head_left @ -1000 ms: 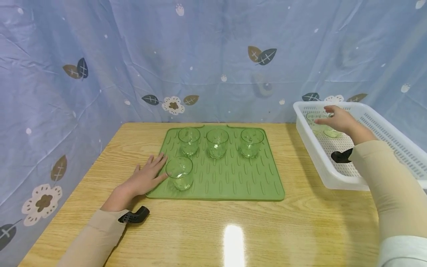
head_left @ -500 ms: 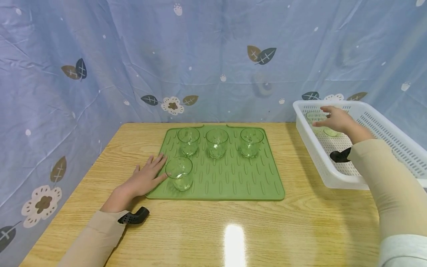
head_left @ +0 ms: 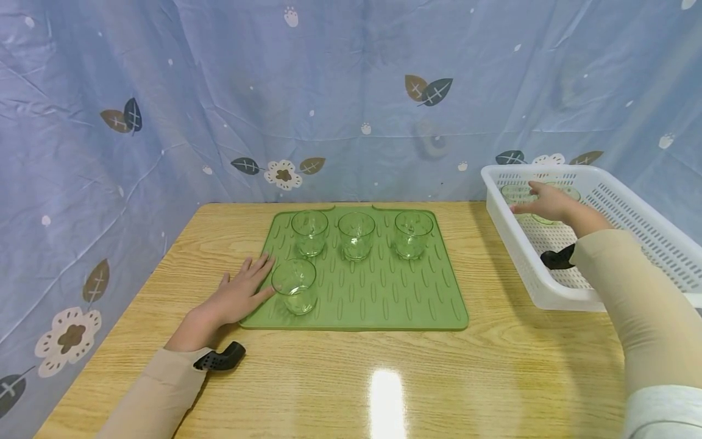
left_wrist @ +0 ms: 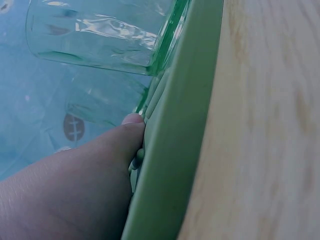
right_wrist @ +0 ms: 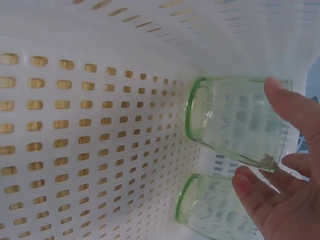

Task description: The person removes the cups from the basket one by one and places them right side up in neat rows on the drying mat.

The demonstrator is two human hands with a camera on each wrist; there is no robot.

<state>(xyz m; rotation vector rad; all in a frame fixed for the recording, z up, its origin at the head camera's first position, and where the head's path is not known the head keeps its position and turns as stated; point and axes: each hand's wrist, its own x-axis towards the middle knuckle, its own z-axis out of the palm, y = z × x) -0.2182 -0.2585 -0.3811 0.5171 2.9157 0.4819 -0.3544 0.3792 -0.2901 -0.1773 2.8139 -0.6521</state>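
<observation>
My left hand (head_left: 236, 299) lies flat with fingers spread on the left edge of a green draining mat (head_left: 378, 299). Its thumb reaches towards a clear green drinking glass (head_left: 296, 299); in the left wrist view the thumb tip (left_wrist: 133, 119) rests at the mat's rim, below a glass (left_wrist: 100, 35). Inside a white basket (head_left: 512, 244), my right hand (head_left: 554, 204) spreads its thumb and fingers around the rim end of a glass (right_wrist: 235, 120), without a clear grip. A second glass (right_wrist: 215, 205) stands beside it, partly behind the fingers.
Three more glasses stand upright along the mat's back part: left (head_left: 310, 235), middle (head_left: 357, 236) and right (head_left: 413, 235). The perforated basket has raised walls, at the right of the wooden table (head_left: 307, 378). A blue patterned curtain (head_left: 340, 91) hangs behind.
My right hand has moved slightly left and lower in the basket, to around the left glass; the other glass's rim now shows behind it. My left hand stays in place.
</observation>
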